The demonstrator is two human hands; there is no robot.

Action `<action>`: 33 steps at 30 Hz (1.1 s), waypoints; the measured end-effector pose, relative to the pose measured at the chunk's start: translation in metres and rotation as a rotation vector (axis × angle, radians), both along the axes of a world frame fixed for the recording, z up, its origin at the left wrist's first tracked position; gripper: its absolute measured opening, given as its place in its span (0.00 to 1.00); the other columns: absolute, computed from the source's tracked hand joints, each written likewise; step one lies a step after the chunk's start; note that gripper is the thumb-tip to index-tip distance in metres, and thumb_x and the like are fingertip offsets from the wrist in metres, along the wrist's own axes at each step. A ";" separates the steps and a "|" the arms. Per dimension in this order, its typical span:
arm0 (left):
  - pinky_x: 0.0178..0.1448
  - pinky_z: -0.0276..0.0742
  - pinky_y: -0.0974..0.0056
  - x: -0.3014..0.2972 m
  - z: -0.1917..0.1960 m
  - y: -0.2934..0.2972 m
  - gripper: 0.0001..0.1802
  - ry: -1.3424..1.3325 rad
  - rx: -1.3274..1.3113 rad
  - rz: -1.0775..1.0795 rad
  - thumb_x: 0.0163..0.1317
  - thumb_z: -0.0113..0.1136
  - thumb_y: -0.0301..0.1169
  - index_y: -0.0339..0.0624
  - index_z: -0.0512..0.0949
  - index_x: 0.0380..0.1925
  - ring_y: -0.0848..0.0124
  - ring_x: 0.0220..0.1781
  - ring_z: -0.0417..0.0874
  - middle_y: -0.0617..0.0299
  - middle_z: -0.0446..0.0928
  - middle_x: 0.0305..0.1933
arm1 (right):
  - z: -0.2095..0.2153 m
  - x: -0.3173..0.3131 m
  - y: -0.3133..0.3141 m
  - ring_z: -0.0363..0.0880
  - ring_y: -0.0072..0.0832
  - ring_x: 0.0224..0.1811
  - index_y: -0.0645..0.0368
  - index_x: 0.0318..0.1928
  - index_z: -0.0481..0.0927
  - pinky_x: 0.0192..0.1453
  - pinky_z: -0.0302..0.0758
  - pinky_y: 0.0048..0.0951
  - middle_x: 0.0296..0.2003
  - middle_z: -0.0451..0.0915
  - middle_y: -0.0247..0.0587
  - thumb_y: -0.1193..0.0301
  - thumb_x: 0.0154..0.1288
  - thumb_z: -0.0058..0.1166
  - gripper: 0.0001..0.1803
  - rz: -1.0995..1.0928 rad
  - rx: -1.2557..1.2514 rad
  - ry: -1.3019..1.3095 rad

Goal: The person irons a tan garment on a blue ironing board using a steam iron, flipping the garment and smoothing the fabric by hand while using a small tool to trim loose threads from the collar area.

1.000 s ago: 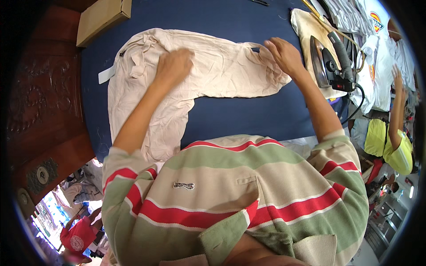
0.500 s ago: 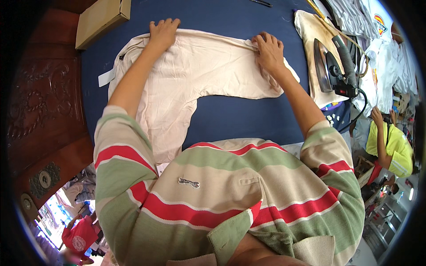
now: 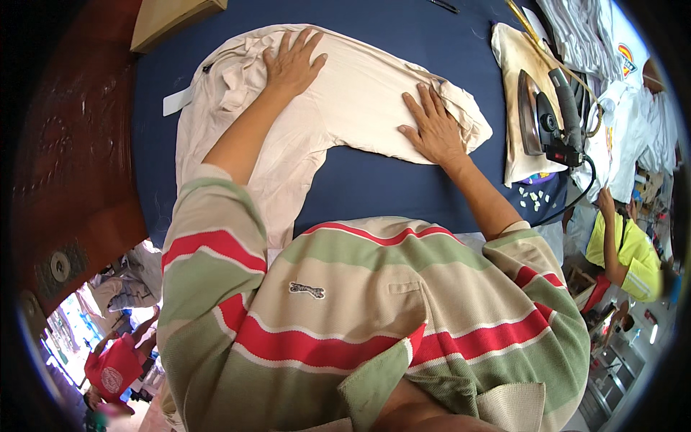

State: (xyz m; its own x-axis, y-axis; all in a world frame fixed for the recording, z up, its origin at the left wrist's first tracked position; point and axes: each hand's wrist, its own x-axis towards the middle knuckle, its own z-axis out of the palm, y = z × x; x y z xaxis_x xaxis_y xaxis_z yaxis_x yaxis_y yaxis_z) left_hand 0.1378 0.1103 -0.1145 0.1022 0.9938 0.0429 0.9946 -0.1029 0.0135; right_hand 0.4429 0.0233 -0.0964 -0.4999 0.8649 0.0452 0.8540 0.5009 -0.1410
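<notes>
A cream garment (image 3: 360, 93) lies spread on the dark blue table cover, one part reaching right and another coming down toward me. It looks like trousers, though I cannot be sure. Its upper left is crumpled, and a white tag (image 3: 176, 101) sticks out there. My left hand (image 3: 294, 65) rests flat on the upper middle of the cloth, fingers spread. Farther right, my right hand (image 3: 435, 129) lies palm down with fingers stretched out, beside the bunched right end. Neither hand grips anything.
An iron (image 3: 551, 119) rests on a cream pad (image 3: 518, 162) at the right, its cord trailing down past small white scraps (image 3: 535, 198). White clothes (image 3: 622, 140) are heaped beyond. A cardboard box (image 3: 176, 18) and carved wood (image 3: 72, 144) border the left. Two people stand lower left and right.
Both hands have let go of the garment's far edge and now lie flat on it, the left moved right. The garment's right end has shifted right and is more bunched.
</notes>
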 end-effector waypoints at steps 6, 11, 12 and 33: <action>0.65 0.46 0.35 0.026 0.014 -0.059 0.33 -0.070 0.138 -0.033 0.63 0.45 0.50 0.58 0.54 0.68 0.57 0.73 0.50 0.59 0.52 0.72 | 0.043 0.040 0.018 0.69 0.43 0.59 0.56 0.56 0.74 0.63 0.63 0.34 0.53 0.75 0.50 0.59 0.64 0.49 0.23 0.031 -0.529 0.554; 0.65 0.47 0.43 0.047 0.050 -0.191 0.27 -0.339 0.149 -0.142 0.58 0.53 0.43 0.54 0.68 0.59 0.63 0.68 0.60 0.61 0.64 0.64 | 0.121 0.181 0.058 0.77 0.44 0.48 0.62 0.48 0.76 0.51 0.72 0.38 0.46 0.78 0.50 0.60 0.55 0.59 0.24 -0.479 0.659 -0.168; 0.64 0.47 0.44 0.047 0.048 -0.205 0.26 -0.359 0.150 -0.096 0.58 0.54 0.42 0.53 0.69 0.57 0.64 0.66 0.61 0.62 0.66 0.62 | 0.111 0.208 0.064 0.78 0.45 0.47 0.63 0.47 0.75 0.50 0.72 0.39 0.44 0.79 0.51 0.58 0.54 0.60 0.25 -0.622 0.711 -0.387; 0.62 0.63 0.52 -0.062 0.093 -0.024 0.27 -0.209 -0.192 0.651 0.57 0.54 0.51 0.46 0.74 0.52 0.58 0.61 0.71 0.56 0.72 0.58 | 0.153 -0.065 0.032 0.78 0.53 0.41 0.58 0.50 0.71 0.47 0.74 0.46 0.35 0.79 0.61 0.66 0.48 0.58 0.26 -0.101 -0.307 -0.016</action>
